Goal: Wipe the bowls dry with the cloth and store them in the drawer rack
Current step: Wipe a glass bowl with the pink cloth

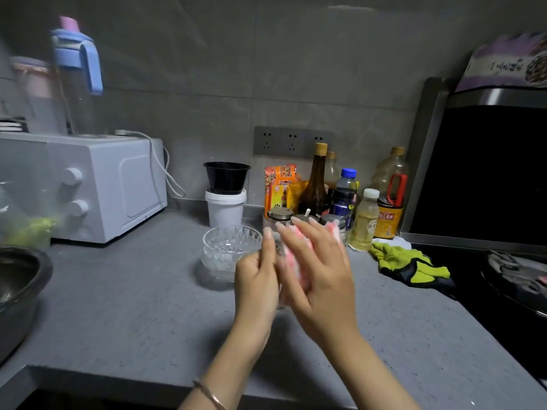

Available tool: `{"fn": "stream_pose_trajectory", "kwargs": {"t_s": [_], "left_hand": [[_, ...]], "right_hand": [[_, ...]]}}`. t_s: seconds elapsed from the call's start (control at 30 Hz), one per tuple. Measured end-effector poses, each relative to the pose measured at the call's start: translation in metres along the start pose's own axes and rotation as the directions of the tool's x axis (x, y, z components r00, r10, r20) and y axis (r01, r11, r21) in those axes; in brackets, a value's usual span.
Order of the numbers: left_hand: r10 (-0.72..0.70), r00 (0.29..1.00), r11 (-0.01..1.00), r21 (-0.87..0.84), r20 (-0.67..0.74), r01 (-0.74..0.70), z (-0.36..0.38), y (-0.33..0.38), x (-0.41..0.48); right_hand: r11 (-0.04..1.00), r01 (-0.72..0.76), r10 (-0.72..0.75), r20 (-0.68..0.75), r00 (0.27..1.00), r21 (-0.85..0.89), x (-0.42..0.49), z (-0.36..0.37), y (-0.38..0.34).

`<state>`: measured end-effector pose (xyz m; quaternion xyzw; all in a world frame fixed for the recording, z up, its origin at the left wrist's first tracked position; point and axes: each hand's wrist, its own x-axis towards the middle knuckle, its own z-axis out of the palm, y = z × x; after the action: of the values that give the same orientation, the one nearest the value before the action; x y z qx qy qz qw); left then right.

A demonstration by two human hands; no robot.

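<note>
Right hand (319,270) presses spread fingers onto the cloth (299,253) against the left hand (257,281), whose grip is unreadable; glass bowl (228,250) stands just left of the grip, apparently awaiting drying.

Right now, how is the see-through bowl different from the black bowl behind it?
The glass bowl is clear with a cut diamond pattern; the black bowl is dark, plain and smooth. The glass bowl stands on the grey counter; the black bowl is perched higher, on a white tub. The glass bowl is nearer; the black bowl sits farther back. Both are round, upright and open on top.
</note>
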<state>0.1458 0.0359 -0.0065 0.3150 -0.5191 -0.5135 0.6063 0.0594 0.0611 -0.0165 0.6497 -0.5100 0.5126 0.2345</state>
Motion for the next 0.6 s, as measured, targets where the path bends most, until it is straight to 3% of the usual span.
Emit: {"fn": "stream_pose_trajectory", "kwargs": {"t_s": [0.1,0.2,0.27,0.33,0.4,0.43,0.47,0.53,0.6], "left_hand": [[0.034,0.998,0.999,-0.003,-0.051,-0.034,-0.001,-0.002,-0.001],[-0.050,0.989,0.994,-0.107,-0.142,0.035,-0.005,-0.002,0.003],[-0.048,0.983,0.993,-0.111,-0.177,0.029,-0.007,-0.001,0.006],[-0.035,0.991,0.993,-0.113,-0.128,0.021,-0.006,-0.001,0.008],[-0.048,0.996,0.992,-0.122,-0.081,0.038,-0.003,-0.003,0.007],[-0.052,0.996,0.992,-0.115,-0.074,0.043,-0.003,-0.004,0.006],[-0.036,0.996,0.996,-0.086,-0.079,0.029,-0.004,-0.004,0.006],[0.003,0.995,0.999,-0.036,-0.101,-0.006,-0.006,0.000,0.005],[-0.002,0.992,0.999,-0.049,-0.126,-0.004,-0.011,0.003,0.005]], "right_hand": [[0.944,-0.173,0.175,0.020,0.984,0.282,0.009,-0.004,0.005],[0.824,-0.278,0.290,0.053,0.956,0.493,-0.001,-0.001,0.007],[0.902,-0.211,0.215,0.034,0.976,0.378,-0.018,0.003,-0.001],[0.990,-0.045,0.042,0.025,0.999,0.132,-0.025,0.006,-0.009],[0.990,0.124,-0.122,0.024,0.992,-0.061,-0.017,0.005,-0.009],[0.988,0.131,-0.130,0.019,0.991,-0.086,-0.010,0.004,-0.006],[0.996,0.070,-0.069,0.022,0.997,-0.047,-0.003,0.002,-0.004],[0.953,-0.188,0.175,0.074,0.982,0.238,0.011,-0.007,-0.003],[0.701,-0.456,0.411,0.211,0.887,0.548,0.017,-0.013,-0.003]]}}
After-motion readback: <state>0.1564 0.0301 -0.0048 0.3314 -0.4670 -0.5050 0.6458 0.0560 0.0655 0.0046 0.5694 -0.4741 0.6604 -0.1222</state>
